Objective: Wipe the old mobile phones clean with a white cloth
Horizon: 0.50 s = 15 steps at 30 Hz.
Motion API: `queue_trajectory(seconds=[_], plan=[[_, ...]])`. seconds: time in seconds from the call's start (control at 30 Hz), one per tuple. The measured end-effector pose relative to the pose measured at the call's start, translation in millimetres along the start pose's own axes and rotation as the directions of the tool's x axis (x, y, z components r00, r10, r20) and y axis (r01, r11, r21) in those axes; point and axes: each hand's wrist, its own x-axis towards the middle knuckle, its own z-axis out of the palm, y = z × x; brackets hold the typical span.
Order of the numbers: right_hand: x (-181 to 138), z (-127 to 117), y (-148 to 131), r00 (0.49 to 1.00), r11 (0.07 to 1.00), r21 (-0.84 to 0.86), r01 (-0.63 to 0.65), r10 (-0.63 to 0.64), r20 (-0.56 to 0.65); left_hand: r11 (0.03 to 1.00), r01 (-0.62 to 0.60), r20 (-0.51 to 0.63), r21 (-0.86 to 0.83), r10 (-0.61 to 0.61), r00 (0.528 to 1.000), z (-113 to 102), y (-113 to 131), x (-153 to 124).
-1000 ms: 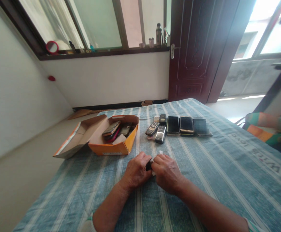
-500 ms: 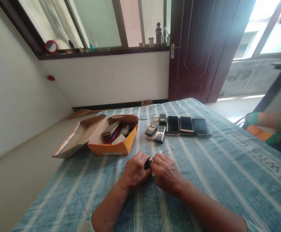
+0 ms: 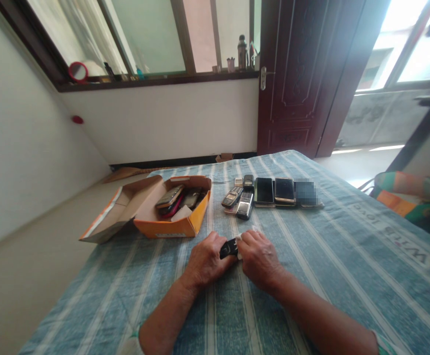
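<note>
My left hand (image 3: 206, 260) is curled around a small black phone (image 3: 228, 248), holding it low over the striped blue cloth (image 3: 347, 256). My right hand (image 3: 260, 257) is closed on a bit of white cloth or tissue (image 3: 240, 238) pressed against the phone's right end. Both hands meet at the middle of the table. Beyond them lies a row of phones (image 3: 270, 191), some small keypad ones and some flat smartphones.
An open orange cardboard box (image 3: 170, 227) with several more phones inside sits to the left, its lid flapped outward. A dark wooden door (image 3: 303, 74) and a window sill with bottles stand behind. Colourful fabric (image 3: 410, 195) lies at the right edge.
The black phone shows more between my hands now, and my right hand has shifted slightly right and farther along it with the white cloth.
</note>
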Motion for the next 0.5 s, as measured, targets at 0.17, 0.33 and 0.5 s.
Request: queue_trajectory(seconds=[0.17, 0.33, 0.5], plan=[[-3, 0, -11, 0.995, 0.993, 0.064, 0.096, -0.093, -0.047, 1.0, -0.009, -0.008, -0.012, 0.009, 1.0, 1, -2, 0], [-1, -1, -9, 0.99, 0.988, 0.097, 0.119, -0.11, -0.093, 1.0, -0.023, -0.035, 0.007, 0.024, 0.999, 2, -6, 1], [2, -3, 1, 0.995, 0.997, 0.058, 0.049, -0.044, -0.085, 0.999, -0.051, -0.032, -0.008, 0.051, 0.998, 4, -9, 0]])
